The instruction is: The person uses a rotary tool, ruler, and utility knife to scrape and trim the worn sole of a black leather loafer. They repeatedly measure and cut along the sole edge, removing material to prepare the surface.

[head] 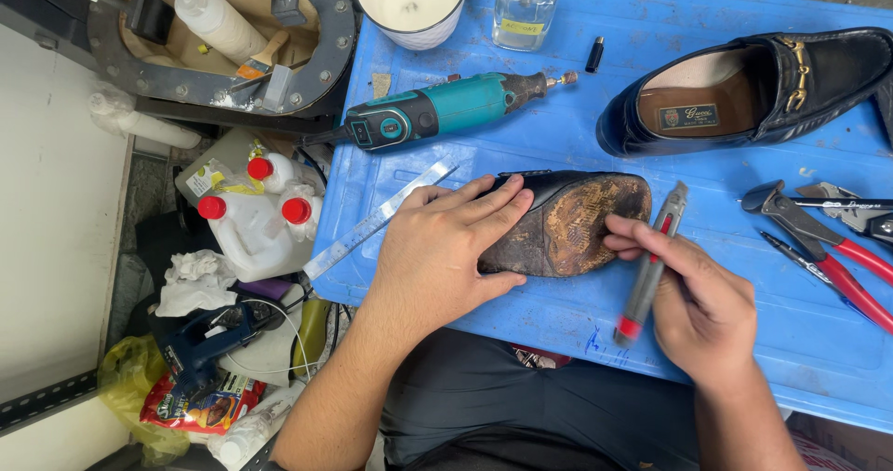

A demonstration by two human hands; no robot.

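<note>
A: What are the hands doing, seen from the head?

B: The left hand is pressing the upturned shoe, its cracked, cork-brown sole showing, onto the blue plastic bench.

A: And the right hand?

B: It is gripping a slim grey utility knife beside the toe.

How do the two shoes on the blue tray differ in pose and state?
The shoe under the left hand lies sole up, its sole worn and rough brown; the other loafer stands upright, showing its tan lining and gold buckle. The first is pinned by the left hand, with the right hand holding a utility knife beside it; the loafer is untouched. Both are black and rest on the blue tray.
</note>
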